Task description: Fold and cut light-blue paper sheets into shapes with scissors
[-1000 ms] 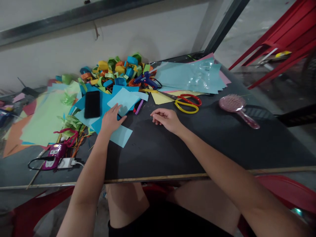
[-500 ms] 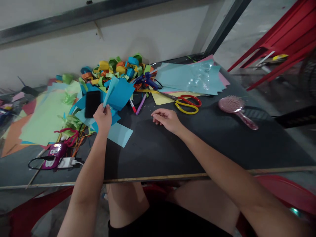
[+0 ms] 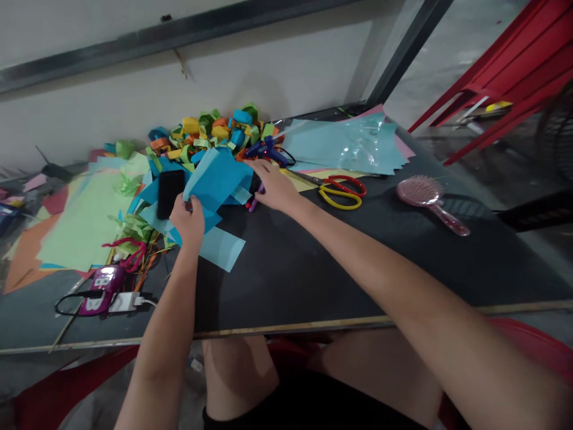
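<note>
My left hand is closed on the lower left edge of some folded blue paper, held up over the table. At the paper's right edge is my right hand, its fingers stretched out and apart from the thumb; whether it touches the paper I cannot tell. A purple pen lies partly hidden beneath that hand. Just left of the paper sits a black phone on more blue pieces. A light blue strip lies flat in front. Behind the right hand rests a blue glue gun.
Scissors with red and yellow handles and a pink hairbrush lie to the right. Linked paper rings are heaped by the wall. Green sheets spread at left, near a purple device with a cable. Light blue sheets lie behind.
My right hand has moved from the middle of the table left and away from me, to the blue paper's right edge. The paper in my left hand has tipped lower and spread rightward.
</note>
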Motion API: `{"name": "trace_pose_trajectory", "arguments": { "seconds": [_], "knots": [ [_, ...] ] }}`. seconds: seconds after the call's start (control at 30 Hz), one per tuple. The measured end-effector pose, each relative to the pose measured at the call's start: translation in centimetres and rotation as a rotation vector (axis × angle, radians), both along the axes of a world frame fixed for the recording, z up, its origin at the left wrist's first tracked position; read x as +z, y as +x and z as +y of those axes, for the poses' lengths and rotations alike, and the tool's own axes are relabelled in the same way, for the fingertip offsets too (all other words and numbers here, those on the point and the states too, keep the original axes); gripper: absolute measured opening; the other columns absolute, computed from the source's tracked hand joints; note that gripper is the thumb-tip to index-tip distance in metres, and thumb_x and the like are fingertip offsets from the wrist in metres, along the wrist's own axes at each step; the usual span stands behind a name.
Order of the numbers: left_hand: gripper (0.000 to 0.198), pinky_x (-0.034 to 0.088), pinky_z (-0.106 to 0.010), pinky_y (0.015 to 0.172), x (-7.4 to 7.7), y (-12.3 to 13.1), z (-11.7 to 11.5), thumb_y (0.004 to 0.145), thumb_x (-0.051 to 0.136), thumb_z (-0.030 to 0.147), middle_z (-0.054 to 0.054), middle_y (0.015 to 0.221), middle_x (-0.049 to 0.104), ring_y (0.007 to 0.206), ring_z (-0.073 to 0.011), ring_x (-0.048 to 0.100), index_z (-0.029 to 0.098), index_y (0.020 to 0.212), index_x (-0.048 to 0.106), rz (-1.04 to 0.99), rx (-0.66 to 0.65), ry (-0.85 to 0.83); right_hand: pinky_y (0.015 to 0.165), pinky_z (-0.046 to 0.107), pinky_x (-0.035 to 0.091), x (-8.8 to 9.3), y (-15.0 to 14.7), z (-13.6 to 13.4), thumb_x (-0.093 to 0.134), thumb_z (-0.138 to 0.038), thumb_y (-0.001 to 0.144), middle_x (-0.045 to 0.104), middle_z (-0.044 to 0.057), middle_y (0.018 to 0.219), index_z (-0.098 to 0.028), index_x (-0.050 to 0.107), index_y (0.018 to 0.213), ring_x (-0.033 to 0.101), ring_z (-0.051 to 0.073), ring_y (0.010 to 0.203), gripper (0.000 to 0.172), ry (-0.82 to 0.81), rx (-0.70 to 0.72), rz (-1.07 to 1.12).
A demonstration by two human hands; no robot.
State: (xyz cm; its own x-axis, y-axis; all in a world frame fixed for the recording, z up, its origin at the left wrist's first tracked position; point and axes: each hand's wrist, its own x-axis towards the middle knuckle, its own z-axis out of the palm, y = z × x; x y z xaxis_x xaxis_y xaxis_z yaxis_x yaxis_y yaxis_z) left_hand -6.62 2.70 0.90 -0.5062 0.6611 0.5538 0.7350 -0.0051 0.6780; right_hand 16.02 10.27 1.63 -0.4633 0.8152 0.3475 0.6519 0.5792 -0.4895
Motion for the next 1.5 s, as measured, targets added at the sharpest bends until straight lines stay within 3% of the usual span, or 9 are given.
{"name": "trace_pose_trajectory", "arguments": {
  "seconds": [0.27,0.4,0.77,0.87,0.97,1.07,1.17,1.33,1.5],
  "knots": [
    [0.022,0.033,-0.025,0.055,-0.7,-1.6,0.9,0.089,0.048,0.024,0.007,0.054,0.037,0.049,-0.0102,0.042,0.021,0.068,0.042,-0.298,0.075,0.069,0.090,0.044,0.049,-0.5,-2.4,-1.9,0.051,-0.019,0.090,0.069,0.012,0.117,-0.014,0.071,0.106,0.059,0.029,0.109,0.027,0.151,0.178,-0.226],
    [0.029,0.030,-0.025,0.053,-0.9,-2.0,1.0,0.089,0.050,0.021,0.007,0.056,0.034,0.050,-0.0095,0.038,0.021,0.064,0.036,-0.371,0.121,0.066,0.082,0.039,0.048,-0.2,-2.1,-2.7,0.043,-0.019,0.095,0.074,0.012,0.097,-0.015,0.074,0.095,0.063,0.025,0.095,0.031,0.185,0.168,-0.186],
    [0.029,0.029,-0.025,0.053,-0.8,-1.3,0.8,0.093,0.049,0.028,0.006,0.058,0.032,0.051,-0.0094,0.034,0.020,0.067,0.040,-0.308,0.001,0.125,0.070,0.036,0.056,0.1,5.9,-4.5,0.049,-0.035,0.092,0.074,0.008,0.086,-0.019,0.069,0.100,0.070,0.020,0.073,0.026,0.254,-0.418,0.521],
    [0.026,0.037,-0.024,0.058,-0.2,-0.3,-0.2,0.095,0.048,0.035,0.003,0.060,0.044,0.055,-0.0110,0.046,0.019,0.075,0.051,-0.091,0.012,0.229,0.090,0.041,0.054,-0.1,7.9,-6.3,0.053,-0.031,0.091,0.075,0.006,0.104,-0.025,0.070,0.101,0.070,0.023,0.096,0.021,0.374,-0.231,0.318],
    [0.024,0.046,-0.026,0.070,-0.1,0.9,-1.1,0.094,0.048,0.036,-0.005,0.082,0.068,0.073,-0.0155,0.064,0.019,0.093,0.065,0.222,-0.210,0.162,0.096,0.046,0.052,-1.0,8.9,-7.5,0.054,-0.026,0.089,0.075,0.004,0.109,-0.027,0.073,0.098,0.067,0.026,0.108,0.021,0.305,0.004,0.006],
    [0.026,0.049,-0.027,0.070,-1.1,1.9,-1.4,0.092,0.049,0.031,-0.008,0.096,0.075,0.086,-0.0197,0.070,0.023,0.098,0.072,0.464,-0.583,-0.055,0.088,0.050,0.054,-2.2,9.4,-7.5,0.051,-0.022,0.089,0.076,0.008,0.102,-0.023,0.075,0.095,0.068,0.029,0.103,0.025,0.226,0.042,-0.154],
    [0.026,0.050,-0.026,0.064,-1.9,2.5,-1.2,0.091,0.051,0.034,-0.007,0.093,0.077,0.082,-0.0198,0.071,0.025,0.099,0.074,0.454,-0.716,-0.171,0.090,0.050,0.053,-2.7,9.5,-7.2,0.051,-0.021,0.088,0.075,0.008,0.104,-0.023,0.075,0.090,0.068,0.029,0.104,0.024,0.217,0.039,-0.140],
    [0.025,0.048,-0.025,0.061,-1.5,2.4,-0.8,0.088,0.057,0.041,-0.004,0.072,0.072,0.066,-0.0166,0.067,0.020,0.087,0.072,0.124,-0.491,-0.109,0.086,0.046,0.055,-1.8,9.5,-7.1,0.059,-0.025,0.082,0.076,0.007,0.095,-0.023,0.070,0.088,0.071,0.027,0.093,0.013,0.083,-0.091,0.154],
    [0.027,0.049,-0.025,0.056,-1.4,2.1,-0.3,0.083,0.062,0.044,0.000,0.058,0.062,0.058,-0.0153,0.066,0.018,0.074,0.064,-0.194,-0.505,-0.160,0.052,0.031,0.054,-0.9,9.8,-5.3,0.066,-0.041,0.076,0.065,0.001,0.067,-0.021,0.059,0.087,0.068,0.019,0.058,0.023,-0.310,-0.378,0.837]
  ]
}}
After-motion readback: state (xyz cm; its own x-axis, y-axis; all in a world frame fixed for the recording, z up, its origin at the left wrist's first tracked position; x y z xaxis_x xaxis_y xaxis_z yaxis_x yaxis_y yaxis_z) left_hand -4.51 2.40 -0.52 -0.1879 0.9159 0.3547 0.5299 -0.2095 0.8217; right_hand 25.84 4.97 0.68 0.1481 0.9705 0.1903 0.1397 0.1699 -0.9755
